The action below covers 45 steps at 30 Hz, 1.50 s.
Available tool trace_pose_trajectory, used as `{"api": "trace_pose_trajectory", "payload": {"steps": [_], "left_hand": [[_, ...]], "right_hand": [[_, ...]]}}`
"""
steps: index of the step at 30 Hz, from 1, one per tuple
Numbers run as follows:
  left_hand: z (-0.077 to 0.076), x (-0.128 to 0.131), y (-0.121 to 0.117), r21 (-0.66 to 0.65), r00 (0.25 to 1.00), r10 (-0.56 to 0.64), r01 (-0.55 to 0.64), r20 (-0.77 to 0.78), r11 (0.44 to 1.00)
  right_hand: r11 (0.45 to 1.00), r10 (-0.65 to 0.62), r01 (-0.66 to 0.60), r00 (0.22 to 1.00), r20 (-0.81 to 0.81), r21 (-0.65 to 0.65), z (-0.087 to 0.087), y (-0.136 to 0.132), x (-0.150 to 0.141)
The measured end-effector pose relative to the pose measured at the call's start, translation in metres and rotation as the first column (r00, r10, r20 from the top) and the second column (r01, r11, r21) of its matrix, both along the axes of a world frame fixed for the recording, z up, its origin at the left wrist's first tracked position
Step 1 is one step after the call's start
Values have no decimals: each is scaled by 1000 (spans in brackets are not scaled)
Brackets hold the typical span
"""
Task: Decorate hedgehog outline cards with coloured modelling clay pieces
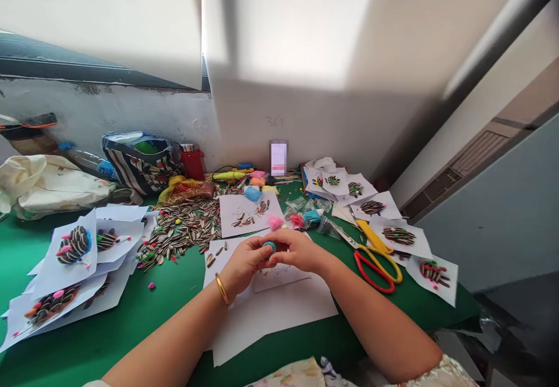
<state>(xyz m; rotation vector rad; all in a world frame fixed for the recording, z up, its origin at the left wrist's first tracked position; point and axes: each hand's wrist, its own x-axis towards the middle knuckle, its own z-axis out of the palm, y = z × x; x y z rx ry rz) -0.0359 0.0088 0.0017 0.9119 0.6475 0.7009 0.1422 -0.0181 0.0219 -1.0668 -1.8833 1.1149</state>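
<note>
Head view: hands, illegible wall scrawl

- worktop: solid green
- clay lump: teal, the only colour showing between the fingers
- clay tuft: bright pink
- clay block: sky blue
- sunflower seeds: black with white stripes, scattered among pink, green and yellow clay bits
- scissors: red and yellow handles
- tote bag: navy, white and red stripes
- flask: red body, silver lid
- bangle: gold
- paper sheets: white
- garment: cream with a floral print
</note>
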Motion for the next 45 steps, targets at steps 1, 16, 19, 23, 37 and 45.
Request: {"api": "trace_pose_trajectory", "payload": {"steps": [1,16,19,23,37,45], "left_hand": [[0,-1,0,-2,1000,-2,2,-9,1000],[-6,-7,0,72,994,40,-33,-101,997],[-6,-7,-1,59,988,88,-81,-128,995],[-3,-7,0,127,977,140,-120,-163,985],[-6,-5,3,449,910,347,-219,-226,866],[-8,-6,4,303,940,262,-190,-219,934]], "right_hand": [[997,32,-37,996,-83,-62,-3,1,-2],[976,-185,202,965,-184,78,-29,-5,-2],[967,-206,226,965,-161,114,-31,-4,-2],[949,-241,254,966,-90,188,-33,-4,-7],[955,-287,294,948,-140,29,-41,1,-5],[934,-270,287,957,-109,211,-34,-1,-6]]}}
